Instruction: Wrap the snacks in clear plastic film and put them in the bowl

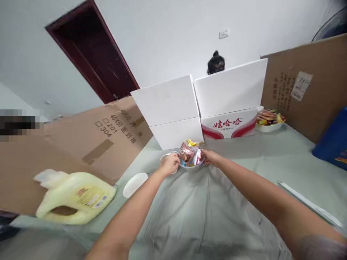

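A whitish bowl heaped with wrapped snacks sits between my two hands near the white boards. At its left rim, the fingers of my left hand are closed on the edge. My right hand grips the opposite rim, with part of its fingers hidden behind the bowl. Partly covered by my left hand is a white round container. A white oval lid or dish lies on the grey-green tablecloth, left of my left forearm.
White boards and a white-and-red carton panel stand behind the bowl. Another bowl of snacks is further right. A yellow jug stands left; large cardboard sheets flank the table. A person's head shows behind the boards.
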### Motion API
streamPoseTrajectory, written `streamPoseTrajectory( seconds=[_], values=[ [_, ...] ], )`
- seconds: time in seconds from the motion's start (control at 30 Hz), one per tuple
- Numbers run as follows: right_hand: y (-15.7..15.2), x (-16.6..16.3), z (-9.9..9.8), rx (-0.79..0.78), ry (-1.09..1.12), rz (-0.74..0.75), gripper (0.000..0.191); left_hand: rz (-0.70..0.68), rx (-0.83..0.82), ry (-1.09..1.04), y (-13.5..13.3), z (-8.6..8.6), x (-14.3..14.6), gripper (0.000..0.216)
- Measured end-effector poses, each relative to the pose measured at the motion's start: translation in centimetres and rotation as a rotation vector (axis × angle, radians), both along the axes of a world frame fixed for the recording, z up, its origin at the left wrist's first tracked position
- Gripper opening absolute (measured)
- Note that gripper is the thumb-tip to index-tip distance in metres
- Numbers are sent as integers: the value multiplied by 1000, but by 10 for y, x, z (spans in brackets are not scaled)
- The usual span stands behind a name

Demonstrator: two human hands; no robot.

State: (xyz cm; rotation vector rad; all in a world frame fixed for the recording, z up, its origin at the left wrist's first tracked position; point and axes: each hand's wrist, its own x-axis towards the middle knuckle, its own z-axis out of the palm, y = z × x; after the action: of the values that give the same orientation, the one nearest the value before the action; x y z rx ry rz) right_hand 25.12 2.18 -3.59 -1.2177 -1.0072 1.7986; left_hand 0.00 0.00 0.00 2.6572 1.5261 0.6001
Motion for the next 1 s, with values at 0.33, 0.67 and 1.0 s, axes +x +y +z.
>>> streamPoseTrajectory(
  seconds=[0.33,0.67,1.0],
  values=[
    [-47,39,9,-43,35,66,17,44,-37,53,-55,-1,22,30],
    [-52,24,17,-81,-50,30,17,408,-159,253,-111,50,16,41],
    [-57,21,38,91,-226,36,20,123,-328,1,-69,65,81,112]
  ],
)
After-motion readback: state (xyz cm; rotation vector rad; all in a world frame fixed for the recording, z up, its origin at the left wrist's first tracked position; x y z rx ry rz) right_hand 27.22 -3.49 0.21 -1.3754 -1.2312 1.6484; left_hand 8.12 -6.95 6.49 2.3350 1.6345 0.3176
